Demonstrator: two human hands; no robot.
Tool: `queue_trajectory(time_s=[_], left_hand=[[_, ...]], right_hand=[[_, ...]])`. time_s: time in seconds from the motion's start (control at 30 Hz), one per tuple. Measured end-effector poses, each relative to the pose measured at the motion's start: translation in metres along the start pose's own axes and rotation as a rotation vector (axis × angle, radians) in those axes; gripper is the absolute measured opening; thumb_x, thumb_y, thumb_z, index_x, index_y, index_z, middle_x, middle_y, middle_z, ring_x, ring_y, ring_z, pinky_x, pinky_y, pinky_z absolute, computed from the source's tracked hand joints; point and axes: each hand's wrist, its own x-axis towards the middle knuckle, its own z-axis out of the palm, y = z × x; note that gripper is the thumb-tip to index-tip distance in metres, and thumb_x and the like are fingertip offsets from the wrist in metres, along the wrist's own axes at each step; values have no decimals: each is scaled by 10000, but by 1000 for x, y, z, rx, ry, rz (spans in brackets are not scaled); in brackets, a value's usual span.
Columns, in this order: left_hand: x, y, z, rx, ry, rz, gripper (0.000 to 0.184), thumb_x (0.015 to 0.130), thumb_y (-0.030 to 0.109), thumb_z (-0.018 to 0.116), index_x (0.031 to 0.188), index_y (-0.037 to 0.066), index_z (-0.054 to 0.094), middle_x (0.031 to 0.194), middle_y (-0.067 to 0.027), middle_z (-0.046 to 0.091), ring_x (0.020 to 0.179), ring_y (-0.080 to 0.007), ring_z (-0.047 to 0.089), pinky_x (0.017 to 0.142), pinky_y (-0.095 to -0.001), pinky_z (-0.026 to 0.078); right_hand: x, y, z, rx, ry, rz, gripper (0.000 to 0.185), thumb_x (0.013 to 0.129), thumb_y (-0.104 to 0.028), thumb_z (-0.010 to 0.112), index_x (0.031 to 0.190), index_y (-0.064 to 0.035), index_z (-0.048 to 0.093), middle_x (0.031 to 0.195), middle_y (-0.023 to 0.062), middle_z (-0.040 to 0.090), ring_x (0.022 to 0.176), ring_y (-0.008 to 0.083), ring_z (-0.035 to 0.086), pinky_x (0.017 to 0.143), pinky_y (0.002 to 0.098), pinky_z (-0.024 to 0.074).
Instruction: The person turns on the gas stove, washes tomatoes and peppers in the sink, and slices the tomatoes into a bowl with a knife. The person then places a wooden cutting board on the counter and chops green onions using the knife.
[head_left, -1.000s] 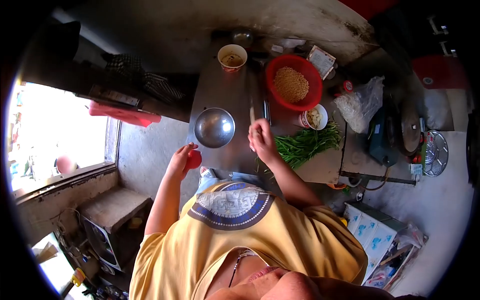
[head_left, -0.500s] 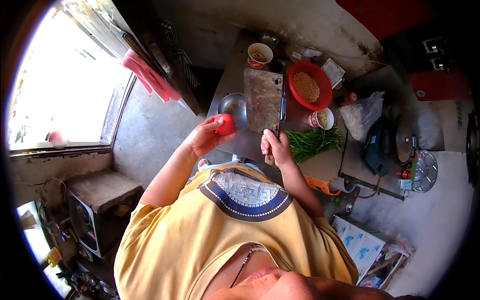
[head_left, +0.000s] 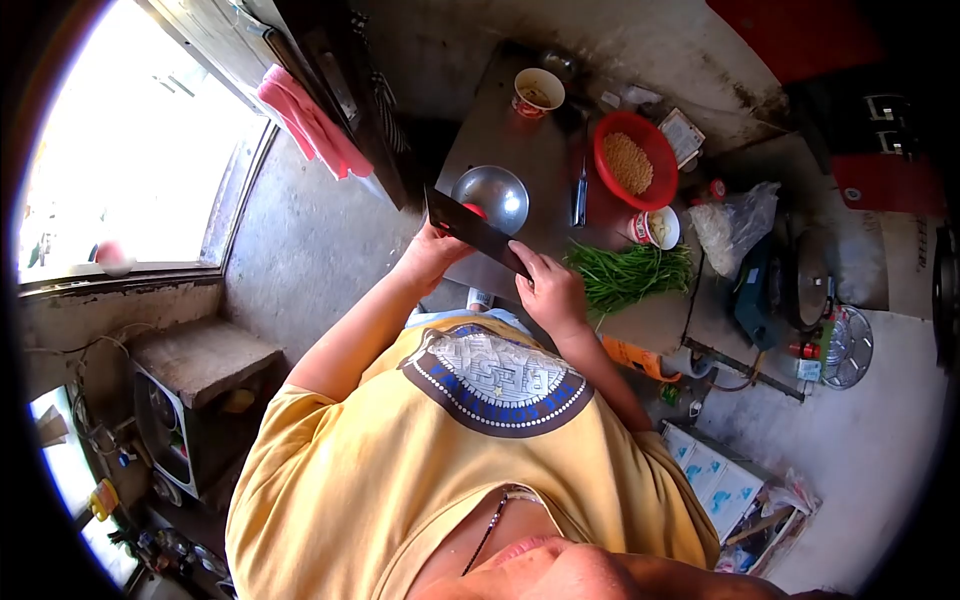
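My left hand [head_left: 437,254] is closed around a tomato [head_left: 475,211], mostly hidden behind a cleaver, with only a bit of red showing past the blade. In my right hand [head_left: 551,287] is the handle of the cleaver [head_left: 475,235]. Its dark wide blade reaches left across the tomato and my left fingers; whether it cuts in, I cannot tell. Just beyond the blade stands a shiny metal bowl [head_left: 503,193] near the table's edge. Long green vegetable stalks [head_left: 628,275] lie in a heap right of my right hand.
On the table [head_left: 545,150] are a red basin of yellow beans [head_left: 630,165], a knife [head_left: 580,197], a paper tub [head_left: 537,93] at the back and another tub [head_left: 655,228] beside the greens. A plastic bag [head_left: 735,225] sits farther right. A pink towel [head_left: 312,122] hangs at left.
The cleaver has swung from upright with its face showing to a slant over the tomato. My hands have come closer together, and the tomato is now largely covered.
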Motion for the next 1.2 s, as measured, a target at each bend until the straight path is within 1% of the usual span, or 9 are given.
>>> queue_trajectory(time_s=[0.1,0.23,0.33,0.43,0.57,0.77,0.87,0.97,1.2], left_hand=[[4,-3,-7,152,-21,25,576,866,99,765,1343,66,443,1300,-111,522,1132,-261,614,1029,-397,517],[-2,6,3,-90,150,-101,600,891,123,734,1382,51,397,1329,-162,482,1151,-295,601,1045,-420,512],[2,3,-3,-77,76,-89,589,930,181,709,1397,40,380,1282,-96,541,1158,-219,591,1059,-446,485],[15,-9,-11,-132,67,-130,599,884,118,743,1383,64,417,1321,-139,515,1192,-283,573,1055,-422,493],[20,-8,-5,-102,-117,-80,547,864,152,777,1336,82,510,1248,-53,618,1174,-222,583,1032,-430,472],[21,-14,-16,-130,125,-189,517,895,172,744,1331,78,481,1194,-91,604,1147,-255,596,1008,-421,497],[21,-15,-13,-122,106,-197,534,907,174,726,1338,54,435,1197,-118,575,1103,-253,603,961,-391,518],[30,-19,-17,-84,-62,-228,594,900,176,731,1359,39,378,1222,-133,549,1065,-227,600,914,-366,526],[30,-9,-13,-78,16,-213,580,882,173,755,1333,68,405,1178,-112,563,1068,-228,597,925,-367,520]], right_hand=[[3,2,1,18,-1,-21,479,802,-94,697,1271,-167,634,895,128,695,760,343,681,650,421,555],[-4,33,17,86,3,10,394,840,-118,680,1233,-144,656,914,158,705,777,362,684,656,431,554],[-8,49,22,105,2,91,327,871,-133,661,1197,-132,675,935,173,710,790,372,686,665,437,555],[-10,39,18,60,-18,82,362,862,-128,664,1223,-147,664,921,165,709,782,372,685,665,436,558],[0,23,13,71,9,-3,402,850,-126,668,1250,-164,651,901,162,707,770,373,683,663,437,560],[-11,44,20,60,-36,109,369,862,-139,660,1231,-158,661,906,175,708,768,377,683,658,443,560],[-12,40,17,52,-43,123,343,873,-151,656,1215,-147,668,916,183,708,783,383,684,664,454,557],[-6,37,17,51,-35,101,344,872,-149,656,1216,-148,667,916,183,708,787,386,683,670,461,555],[-11,60,24,79,-47,132,314,884,-154,639,1196,-154,670,893,176,701,775,394,673,655,474,547]])
